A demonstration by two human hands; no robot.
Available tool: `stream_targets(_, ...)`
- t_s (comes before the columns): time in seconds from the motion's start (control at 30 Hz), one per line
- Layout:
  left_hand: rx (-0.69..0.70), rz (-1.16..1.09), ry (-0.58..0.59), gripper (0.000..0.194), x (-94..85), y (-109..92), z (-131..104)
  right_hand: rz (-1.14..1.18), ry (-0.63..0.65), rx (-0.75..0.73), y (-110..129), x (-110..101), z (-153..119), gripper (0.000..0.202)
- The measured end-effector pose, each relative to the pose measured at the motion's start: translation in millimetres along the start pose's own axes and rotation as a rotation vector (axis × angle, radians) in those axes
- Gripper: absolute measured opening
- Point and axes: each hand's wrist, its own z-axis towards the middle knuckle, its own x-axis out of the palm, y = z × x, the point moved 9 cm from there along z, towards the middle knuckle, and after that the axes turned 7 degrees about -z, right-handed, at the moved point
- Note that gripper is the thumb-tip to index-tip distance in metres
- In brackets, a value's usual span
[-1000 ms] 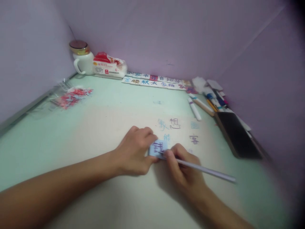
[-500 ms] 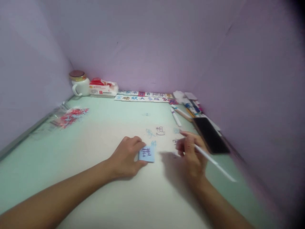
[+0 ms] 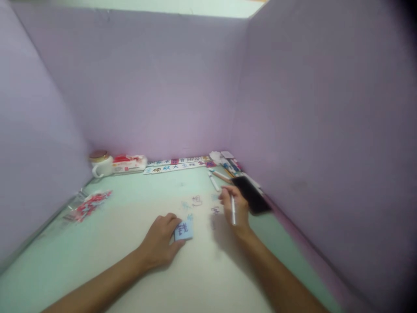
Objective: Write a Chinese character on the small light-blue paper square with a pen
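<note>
Near the middle of the table (image 3: 156, 287), my left hand (image 3: 162, 240) pinches a small blue note pad (image 3: 184, 230) by its left side, with a dark character on its top sheet. My right hand (image 3: 236, 211) is closed around a white pen (image 3: 233, 212), a little to the right of the pad. Handwritten characters (image 3: 196, 200) in several colours show on the surface beyond the pad, somewhat blurred. A black phone (image 3: 252, 195) lies just past my right hand, and a white marker (image 3: 213, 181) is beyond my fingers.
A lidded white mug (image 3: 102, 166) and a red and white tissue pack (image 3: 129, 163) stand at the back left. Rows of character cards (image 3: 176, 167) run along the back wall. Pens (image 3: 230, 167) lie at the back right. A clear bag of red and blue bits (image 3: 91, 205) is at left.
The view has tilted up and shifted right, showing the wall's top edge. The pen in my right hand has swung from a slant to nearly upright in the picture. My left hand still holds the pad.
</note>
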Motion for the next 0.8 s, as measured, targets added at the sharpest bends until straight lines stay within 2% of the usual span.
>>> stream_targets(0.4, -0.044, 0.024, -0.035, 0.032, -5.3, -3, 0, -0.073, 0.091, -0.013, 7, 7, -8, 0.026)
stream_targets(0.6, -0.070, 0.026, -0.045, 0.031, -5.3, -1, -1, -0.153, 0.077, -0.012, 2, 9, -7, 0.027)
stream_targets(0.7, -0.065, 0.011, -0.042, 0.030, -5.8, -1, -1, -0.278, 0.009, 0.022, -3, -5, 5, 0.028)
stream_targets(0.8, -0.061, -0.015, -0.038, 0.028, -5.4, -1, -1, -0.455, -0.092, 0.078, -13, -35, 25, 0.031)
